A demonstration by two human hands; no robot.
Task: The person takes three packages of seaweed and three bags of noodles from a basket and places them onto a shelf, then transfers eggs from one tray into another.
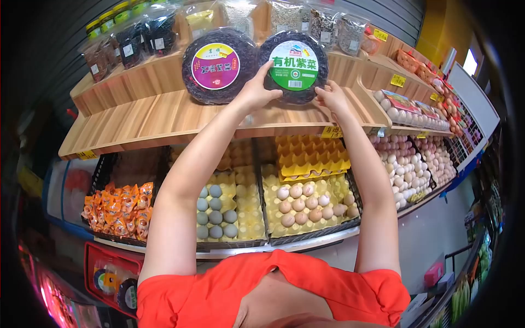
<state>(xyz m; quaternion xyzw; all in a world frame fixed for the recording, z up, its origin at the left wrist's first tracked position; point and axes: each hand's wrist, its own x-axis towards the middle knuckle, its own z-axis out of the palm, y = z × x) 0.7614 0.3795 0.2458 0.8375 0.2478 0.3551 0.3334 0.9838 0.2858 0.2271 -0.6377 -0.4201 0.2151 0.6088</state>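
Observation:
A round pack of dried seaweed (295,66) with a green and white label stands upright on the wooden shelf. My left hand (258,92) grips its left edge, thumb low and fingers reaching toward the label. At the lower right edge, my right hand (333,99) pinches the same pack with bent fingers. Just to the left leans a second round seaweed pack (216,66) with a purple and yellow label; my left wrist passes close to its lower right side.
Clear bags of dried goods (158,38) line the upper shelf. Below the wooden shelf (147,117) are trays of eggs (301,205), yellow egg trays (311,156) and orange-wrapped snacks (119,208). A red basket (93,270) with more packs sits at lower left. Boxed white eggs (410,112) stand right.

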